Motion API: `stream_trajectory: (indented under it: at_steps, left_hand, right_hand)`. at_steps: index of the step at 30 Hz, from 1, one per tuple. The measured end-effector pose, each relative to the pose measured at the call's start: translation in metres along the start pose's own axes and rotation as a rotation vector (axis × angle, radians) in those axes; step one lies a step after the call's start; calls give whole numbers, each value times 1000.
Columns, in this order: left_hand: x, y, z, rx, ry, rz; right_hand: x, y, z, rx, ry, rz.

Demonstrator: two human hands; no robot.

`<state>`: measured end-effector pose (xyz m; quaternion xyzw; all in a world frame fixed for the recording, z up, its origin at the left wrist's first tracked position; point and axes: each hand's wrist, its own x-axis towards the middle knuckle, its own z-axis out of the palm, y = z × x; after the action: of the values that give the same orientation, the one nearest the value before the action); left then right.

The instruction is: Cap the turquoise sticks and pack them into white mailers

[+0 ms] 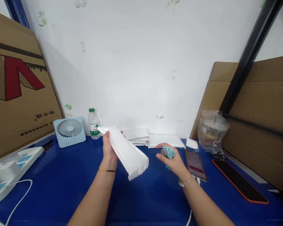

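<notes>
My left hand [110, 149] is closed around a white padded mailer [129, 153], holding it tilted above the blue table. The mailer's wide end points down to the right, and some of my fingers are hidden behind it. To the right, my right hand [173, 160] grips a small light-blue object with a row of teeth or ridges [169, 152]. Part of that object sticks out below the palm; its exact kind is unclear. The thumb and index finger of this hand are spread, while the other fingers curl around the object. Both hands are off the table, apart from each other.
Against the wall lie a stack of white mailers [136, 134] and a flat one [166, 140]. A blue fan [70, 131] and water bottle [93, 125] stand left, beyond a power strip [16, 172]. Two phones [195, 164] and a bagged cup [212, 130] are right.
</notes>
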<state>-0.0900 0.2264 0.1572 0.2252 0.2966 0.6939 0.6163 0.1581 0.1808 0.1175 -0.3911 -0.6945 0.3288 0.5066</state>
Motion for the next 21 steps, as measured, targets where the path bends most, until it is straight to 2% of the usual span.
stream_trajectory:
  at_steps: [3,7,9,11,14,17,19,21]
  left_hand:
    - [7,-9,-3,-233,89,-178]
    - [3,-31,-3,-240,42,-362]
    - [-3,-40,-1,-275,-36,-411]
    - [-9,-47,3,-313,-98,-466]
    - [-12,-52,9,-330,-91,-484]
    - [-9,-55,12,-354,10,-407]
    - [-8,-56,13,-375,49,-394]
    - [-9,-56,13,-387,29,-410]
  right_hand:
    - [-6,-20,11,-214,-137,-141]
    - [0,-31,28,-490,-117,-405]
    - [6,-33,32,-540,-96,-422]
    - [11,-35,31,-544,-87,-372]
    - [12,-43,24,-365,-16,-256]
    - [10,-58,18,15,111,-170]
    - [9,-69,18,273,130,-198]
    - [9,-82,24,405,95,-282]
